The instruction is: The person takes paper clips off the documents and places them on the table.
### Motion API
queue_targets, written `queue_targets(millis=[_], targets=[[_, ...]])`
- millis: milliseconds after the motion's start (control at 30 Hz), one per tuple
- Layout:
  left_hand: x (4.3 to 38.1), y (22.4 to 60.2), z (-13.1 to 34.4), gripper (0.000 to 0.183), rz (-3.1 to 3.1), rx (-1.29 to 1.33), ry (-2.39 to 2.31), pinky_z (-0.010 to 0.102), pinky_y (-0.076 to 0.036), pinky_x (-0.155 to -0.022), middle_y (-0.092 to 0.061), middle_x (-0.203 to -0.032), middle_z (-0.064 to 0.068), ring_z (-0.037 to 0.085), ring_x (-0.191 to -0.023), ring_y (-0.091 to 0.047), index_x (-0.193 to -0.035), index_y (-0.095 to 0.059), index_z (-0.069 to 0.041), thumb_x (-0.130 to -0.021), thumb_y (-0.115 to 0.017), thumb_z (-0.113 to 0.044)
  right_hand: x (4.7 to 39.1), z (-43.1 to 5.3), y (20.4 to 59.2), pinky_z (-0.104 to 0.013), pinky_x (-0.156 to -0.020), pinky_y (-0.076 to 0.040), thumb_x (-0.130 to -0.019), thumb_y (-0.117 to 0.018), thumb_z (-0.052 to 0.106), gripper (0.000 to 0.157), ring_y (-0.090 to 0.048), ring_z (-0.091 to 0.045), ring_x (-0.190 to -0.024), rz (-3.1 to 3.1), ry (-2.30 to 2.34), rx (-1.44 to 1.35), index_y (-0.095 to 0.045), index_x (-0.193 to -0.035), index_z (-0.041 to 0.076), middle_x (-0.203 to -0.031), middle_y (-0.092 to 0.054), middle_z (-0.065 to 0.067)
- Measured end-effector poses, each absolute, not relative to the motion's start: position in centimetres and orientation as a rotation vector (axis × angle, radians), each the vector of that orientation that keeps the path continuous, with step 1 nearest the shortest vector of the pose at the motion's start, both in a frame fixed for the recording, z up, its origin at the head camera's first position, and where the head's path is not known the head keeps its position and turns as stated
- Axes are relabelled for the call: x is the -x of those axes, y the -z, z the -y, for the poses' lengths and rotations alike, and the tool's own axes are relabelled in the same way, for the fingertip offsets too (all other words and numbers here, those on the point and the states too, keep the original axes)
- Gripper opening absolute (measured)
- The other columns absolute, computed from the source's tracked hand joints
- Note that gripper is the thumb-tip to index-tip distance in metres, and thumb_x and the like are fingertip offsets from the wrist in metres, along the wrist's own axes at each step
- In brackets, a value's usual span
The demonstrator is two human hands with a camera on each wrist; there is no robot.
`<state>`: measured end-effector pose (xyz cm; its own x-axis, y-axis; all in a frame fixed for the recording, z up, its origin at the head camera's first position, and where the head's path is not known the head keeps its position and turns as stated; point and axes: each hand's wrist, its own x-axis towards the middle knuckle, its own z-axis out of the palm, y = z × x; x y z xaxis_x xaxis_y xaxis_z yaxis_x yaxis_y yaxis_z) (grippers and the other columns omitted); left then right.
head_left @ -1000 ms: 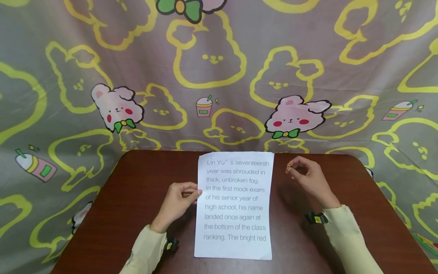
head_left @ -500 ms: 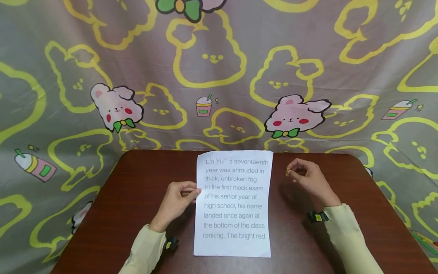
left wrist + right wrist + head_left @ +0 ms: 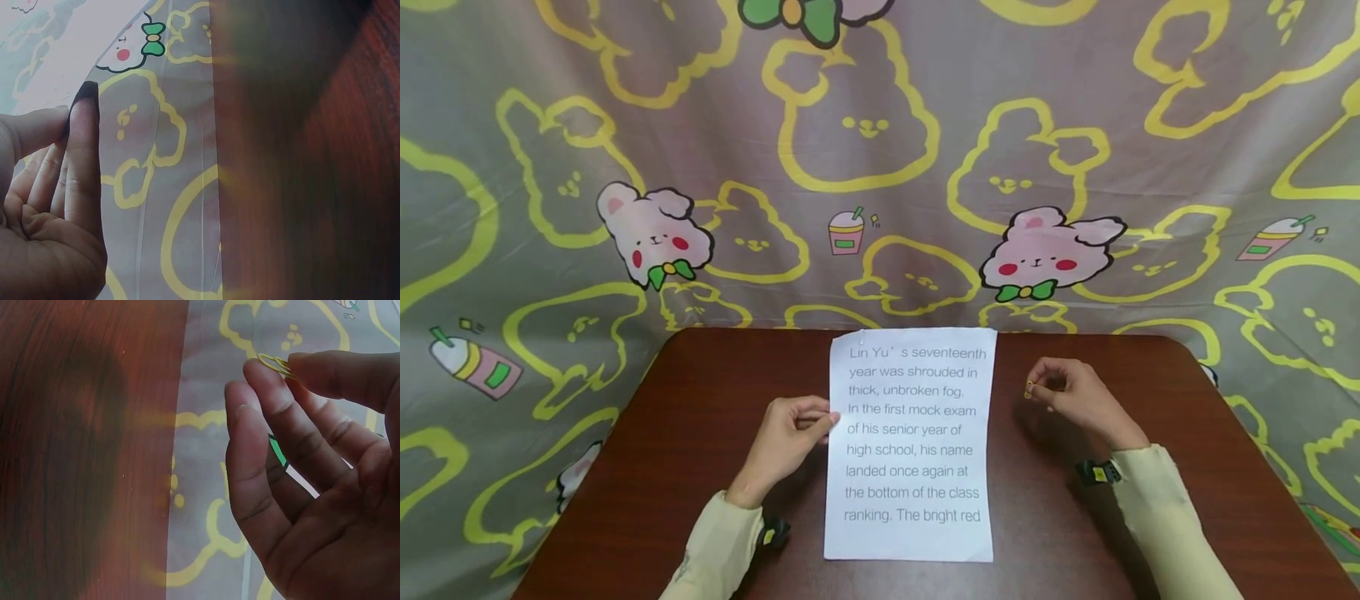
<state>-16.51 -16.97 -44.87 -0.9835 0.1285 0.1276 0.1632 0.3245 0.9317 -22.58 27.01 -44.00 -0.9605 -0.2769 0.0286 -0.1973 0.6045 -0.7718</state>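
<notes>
A printed sheet of white paper (image 3: pixel 912 546) stands over the middle of the table in the head view. My left hand (image 3: pixel 781 450) pinches its left edge between thumb and fingers; that same grip on the paper shows in the left wrist view, where the hand (image 3: pixel 59 187) is seen from the palm side. To the right of the sheet and apart from it, my right hand (image 3: pixel 1086 404) pinches a small yellow paper clip (image 3: pixel 1029 389). In the right wrist view, looped yellow wire of the clip (image 3: pixel 269 360) sticks out from between the thumb and fingertips.
A dark reddish-brown wooden table (image 3: pixel 700 400) lies beneath both hands. Behind it hangs a grey curtain (image 3: pixel 917 208) printed with yellow bear outlines and rabbit faces. Each wrist carries a small black strapped device.
My right hand with the paper clip has lowered slightly toward me. The paper has shifted a little up and left, with my left hand still gripping its edge.
</notes>
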Motion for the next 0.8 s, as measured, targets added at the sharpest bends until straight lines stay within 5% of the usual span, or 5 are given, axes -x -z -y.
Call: queue_targets(millis=[800], targets=[[16.5, 44.8, 17.0, 0.014, 2.549, 0.263, 1.778, 0.033, -0.067, -0.069, -0.080, -0.099, 0.021, 0.011, -0.077, -0.076, -0.106, -0.077, 0.004, -0.094, -0.075, -0.003, 23.7, -27.3, 45.8, -0.027, -0.053, -0.052, -0.091, -0.065, -0.002, 0.008, -0.059, -0.017, -0.067, -2.620, 1.057, 0.346, -0.070, -0.089, 0.003, -0.077, -0.068, -0.007]])
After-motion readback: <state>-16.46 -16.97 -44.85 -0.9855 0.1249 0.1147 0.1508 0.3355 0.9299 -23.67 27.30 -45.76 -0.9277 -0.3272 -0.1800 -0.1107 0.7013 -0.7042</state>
